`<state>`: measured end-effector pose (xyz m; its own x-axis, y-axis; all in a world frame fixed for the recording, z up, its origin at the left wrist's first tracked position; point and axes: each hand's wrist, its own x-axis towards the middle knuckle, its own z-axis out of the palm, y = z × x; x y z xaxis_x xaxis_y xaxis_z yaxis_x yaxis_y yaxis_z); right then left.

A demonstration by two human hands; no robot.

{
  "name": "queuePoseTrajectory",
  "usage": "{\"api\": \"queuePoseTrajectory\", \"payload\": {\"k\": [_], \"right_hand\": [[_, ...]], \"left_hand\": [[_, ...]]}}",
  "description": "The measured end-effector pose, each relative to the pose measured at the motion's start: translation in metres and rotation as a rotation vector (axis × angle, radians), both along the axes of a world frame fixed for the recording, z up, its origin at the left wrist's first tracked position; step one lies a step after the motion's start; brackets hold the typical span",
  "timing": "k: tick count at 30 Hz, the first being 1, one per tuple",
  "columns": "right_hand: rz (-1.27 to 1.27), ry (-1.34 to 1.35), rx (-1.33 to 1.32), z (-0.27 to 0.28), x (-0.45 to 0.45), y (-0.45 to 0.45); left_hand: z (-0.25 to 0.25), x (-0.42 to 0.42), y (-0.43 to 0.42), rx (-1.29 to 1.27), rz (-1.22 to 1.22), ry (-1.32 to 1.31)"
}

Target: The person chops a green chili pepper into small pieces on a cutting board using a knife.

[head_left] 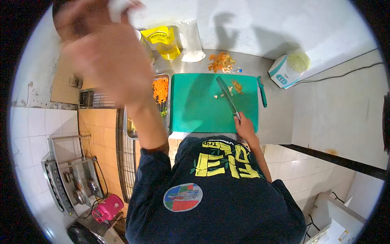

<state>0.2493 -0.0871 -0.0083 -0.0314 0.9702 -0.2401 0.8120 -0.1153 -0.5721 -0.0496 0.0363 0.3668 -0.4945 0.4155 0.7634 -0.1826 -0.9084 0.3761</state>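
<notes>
My right hand (245, 126) is closed round the handle of a kitchen knife (227, 94), whose blade lies across the green cutting board (195, 105). Beside the blade are a small heap of brownish chopped bits (237, 86) and a few pale pieces (216, 96). Close to the camera, my left hand (109, 61) is raised high at the upper left, smeared by motion. Its fingers are too blurred to show whether they hold anything. Behind the left forearm stands a metal tray (168, 81) with shredded carrot (161, 89) and some chopped green bits (163, 112), partly hidden.
Orange and brown peelings (221, 62) lie behind the board, near a yellow oil pouch (164, 40) and a white plastic bag (193, 51). A green-handled tool (262, 92) lies right of the board. Farther right, a white-and-teal device (282, 73) bears a pale green round vegetable (298, 61).
</notes>
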Motion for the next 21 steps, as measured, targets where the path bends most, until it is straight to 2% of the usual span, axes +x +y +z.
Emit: {"api": "queuePoseTrajectory", "payload": {"k": [2, 3, 4, 5, 8, 11, 14, 21], "right_hand": [[0.004, 0.010, 0.010, 0.005, -0.001, -0.001], [0.004, 0.015, 0.016, 0.009, -0.002, -0.001], [0.006, 0.020, 0.022, 0.013, -0.003, -0.001], [-0.001, 0.036, 0.024, 0.014, -0.003, -0.001], [-0.019, 0.077, 0.023, 0.019, -0.004, -0.004], [-0.056, 0.097, 0.035, 0.016, -0.001, -0.015], [-0.088, 0.095, 0.068, -0.004, 0.004, -0.020], [-0.113, 0.069, -0.119, 0.024, 0.001, -0.019]], "left_hand": [[-0.061, 0.009, 0.011, -0.309, 0.164, 0.470], [-0.102, 0.020, 0.013, -0.522, 0.087, 0.511], [-0.144, 0.027, 0.016, -0.611, 0.066, 0.695], [-0.197, 0.034, 0.021, -0.855, 0.061, 0.898], [-0.321, 0.041, 0.004, -1.102, -0.189, 1.094], [-0.343, 0.065, -0.016, -1.105, 0.043, 1.382], [-0.359, 0.075, -0.014, -0.911, 0.197, 1.401], [-0.375, 0.086, -0.007, -0.818, 0.261, 1.441]]}}
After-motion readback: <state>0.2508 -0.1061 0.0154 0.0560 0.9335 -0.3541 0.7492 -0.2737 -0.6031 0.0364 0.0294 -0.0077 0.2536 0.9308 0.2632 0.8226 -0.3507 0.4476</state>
